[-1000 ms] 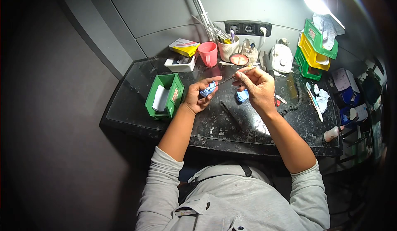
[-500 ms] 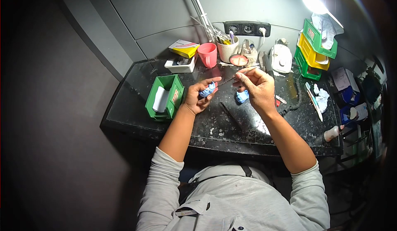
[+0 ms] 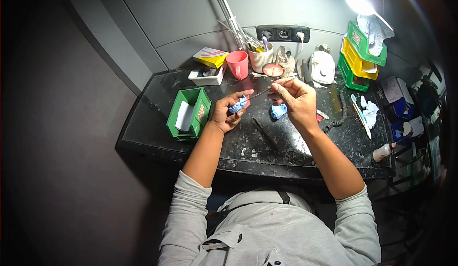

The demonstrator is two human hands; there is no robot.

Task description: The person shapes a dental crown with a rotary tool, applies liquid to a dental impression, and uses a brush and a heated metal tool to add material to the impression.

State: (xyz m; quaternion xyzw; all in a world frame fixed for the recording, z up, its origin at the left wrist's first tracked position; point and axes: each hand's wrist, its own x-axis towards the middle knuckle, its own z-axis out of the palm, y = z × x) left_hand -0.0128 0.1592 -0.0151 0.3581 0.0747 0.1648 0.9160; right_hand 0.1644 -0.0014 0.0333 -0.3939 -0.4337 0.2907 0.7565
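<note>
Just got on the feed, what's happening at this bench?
A person is working with both bare hands above the black bench. Their left hand holds a small blue piece, and their right hand holds a thin tool with its tip at that piece. A second blue piece lies on the bench, near a green bin and a pink mug.

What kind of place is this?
Probably a small workshop or lab bench: a bright lamp, a stained black worktop, and a pot of tools by the wall.
</note>
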